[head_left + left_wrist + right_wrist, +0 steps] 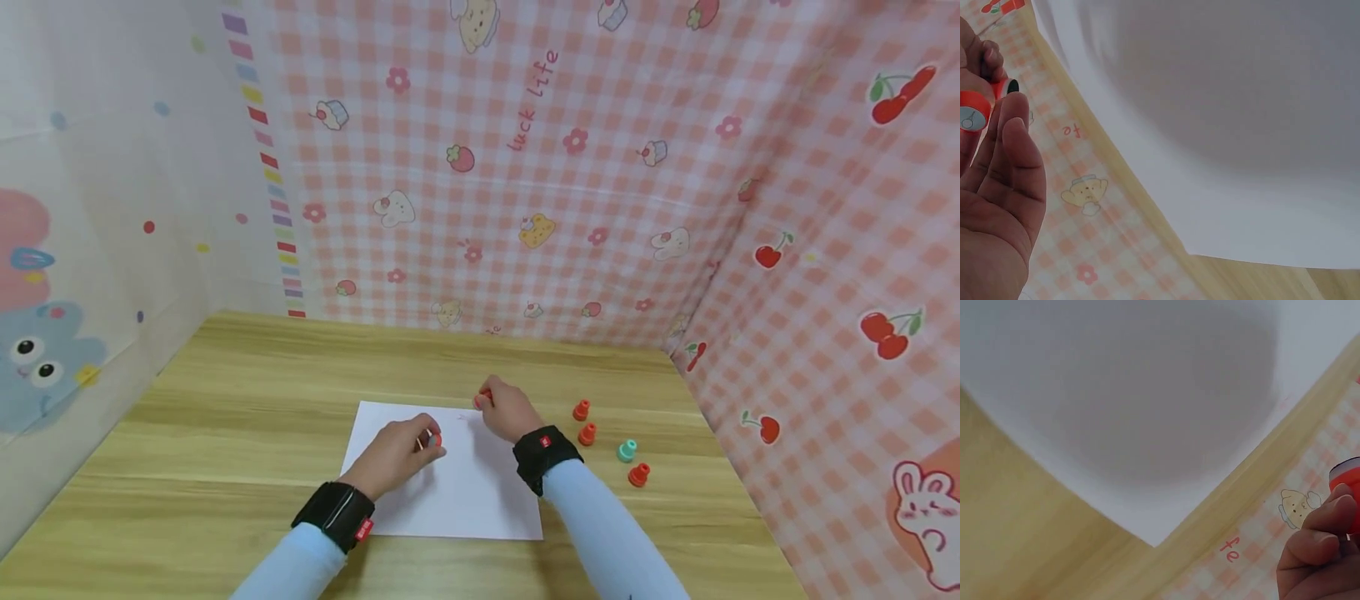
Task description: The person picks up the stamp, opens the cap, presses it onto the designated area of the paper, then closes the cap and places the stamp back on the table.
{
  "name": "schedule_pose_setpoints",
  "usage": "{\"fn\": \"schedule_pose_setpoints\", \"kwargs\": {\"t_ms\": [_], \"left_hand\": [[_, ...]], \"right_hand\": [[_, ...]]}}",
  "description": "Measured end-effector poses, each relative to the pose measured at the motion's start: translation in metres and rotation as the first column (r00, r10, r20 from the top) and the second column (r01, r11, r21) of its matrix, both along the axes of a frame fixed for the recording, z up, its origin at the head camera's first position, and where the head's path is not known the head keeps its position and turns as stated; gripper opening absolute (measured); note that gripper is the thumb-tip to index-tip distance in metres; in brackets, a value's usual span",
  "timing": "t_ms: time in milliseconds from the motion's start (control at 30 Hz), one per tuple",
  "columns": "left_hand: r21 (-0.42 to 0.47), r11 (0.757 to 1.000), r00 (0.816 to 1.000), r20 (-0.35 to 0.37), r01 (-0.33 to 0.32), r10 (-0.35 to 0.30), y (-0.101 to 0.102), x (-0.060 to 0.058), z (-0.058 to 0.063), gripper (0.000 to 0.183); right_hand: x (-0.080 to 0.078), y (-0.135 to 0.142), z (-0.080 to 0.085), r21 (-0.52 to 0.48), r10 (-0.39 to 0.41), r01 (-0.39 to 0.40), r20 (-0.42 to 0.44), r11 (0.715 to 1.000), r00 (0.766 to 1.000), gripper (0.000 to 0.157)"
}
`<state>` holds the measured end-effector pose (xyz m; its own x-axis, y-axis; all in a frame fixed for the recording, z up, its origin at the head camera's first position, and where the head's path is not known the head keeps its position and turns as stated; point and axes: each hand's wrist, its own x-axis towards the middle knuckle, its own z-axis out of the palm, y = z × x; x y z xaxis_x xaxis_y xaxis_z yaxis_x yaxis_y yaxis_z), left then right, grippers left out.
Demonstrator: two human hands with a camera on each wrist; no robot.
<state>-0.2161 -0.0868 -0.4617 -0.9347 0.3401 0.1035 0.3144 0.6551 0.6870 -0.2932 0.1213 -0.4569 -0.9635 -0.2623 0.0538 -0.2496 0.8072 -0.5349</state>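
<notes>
My left hand (393,454) is over the left part of a white sheet of paper (457,492), pinching a small red stamp cap (437,439) between thumb and fingers. A grey round face with a line drawing shows on the cap (972,119) in the left wrist view. At the sheet's far right edge, my right hand (510,410) grips a red toy stamp (484,398) with curled fingers. Its dark, pale-rimmed end points up past the fingertips in the right wrist view, where most of the red body (1346,487) is hidden. A faint reddish mark (462,417) shows near the sheet's far edge.
Right of the sheet stand several small stamps on the wooden table (225,433): red ones (581,410), (587,434), (639,475) and a teal stamp (627,451). Pink checked cloth (495,192) hangs behind and on the right; a white patterned cloth (112,167) hangs on the left.
</notes>
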Motion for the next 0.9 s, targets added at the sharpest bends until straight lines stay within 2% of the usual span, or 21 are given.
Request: {"fn": "schedule_pose_setpoints", "kwargs": {"t_ms": [167,333,500,633,767,900], "left_hand": [[0.02,1.0,0.999,-0.037,-0.022,0.022,0.003,-0.002,0.003,0.02],[0.036,0.999,0.994,-0.099,-0.034,0.038,0.003,-0.002,0.001,0.021],[0.068,0.996,0.988,-0.138,-0.055,0.064,0.005,-0.005,0.002,0.023],[0.092,0.993,0.989,-0.122,-0.071,0.082,0.009,-0.006,0.006,0.025],[0.114,0.99,0.99,-0.101,-0.083,0.095,0.013,-0.006,0.009,0.027],[0.15,0.985,0.989,-0.102,-0.087,0.103,0.016,-0.007,0.012,0.026]], "right_hand": [[0.013,0.003,0.003,-0.124,-0.101,0.11,0.076,0.986,0.992,0.015],[0.023,0.006,0.002,-0.187,-0.142,0.166,0.137,0.968,0.98,0.017],[0.03,0.009,0.0,-0.262,-0.138,0.169,0.134,0.95,0.981,0.016],[0.036,0.011,0.0,-0.333,-0.117,0.158,0.142,0.93,0.983,0.016],[0.043,0.011,0.001,-0.443,-0.089,0.171,0.2,0.88,0.976,0.015],[0.048,0.01,0.002,-0.559,-0.036,0.165,0.234,0.812,0.972,0.015]]}}
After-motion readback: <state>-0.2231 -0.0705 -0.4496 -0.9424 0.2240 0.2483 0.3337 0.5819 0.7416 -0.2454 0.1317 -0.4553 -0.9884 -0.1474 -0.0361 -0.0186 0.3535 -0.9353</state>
